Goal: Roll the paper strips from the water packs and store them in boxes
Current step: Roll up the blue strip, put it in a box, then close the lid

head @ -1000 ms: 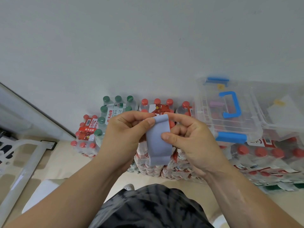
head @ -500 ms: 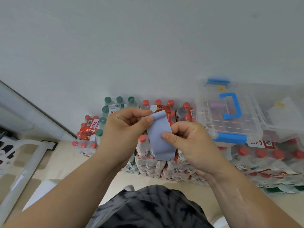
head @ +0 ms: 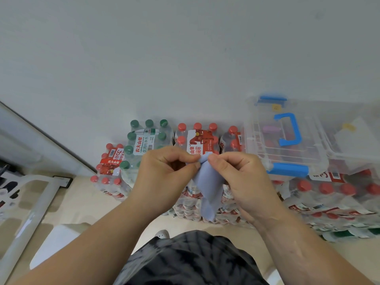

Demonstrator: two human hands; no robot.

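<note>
I note the pale blue paper strip (head: 207, 188) pinched at its top edge between left hand (head: 164, 177) and right hand (head: 244, 179), tail hanging toward six o'clock. Judged light, limp, crease-prone; roll from the pinched end.

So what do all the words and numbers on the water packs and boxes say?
"农夫山泉" on the red band of the left red-cap pack.
"30" on that pack's white label; its barcode digits are too small.
"农夫山泉 饮用纯净水" on the green-cap pack; the fine print is too small.
"山泉" on the middle red-cap pack, partly hidden by the left hand.
Yellow stickers on the clear box: unreadable.
The label under the box: blurred.
</note>
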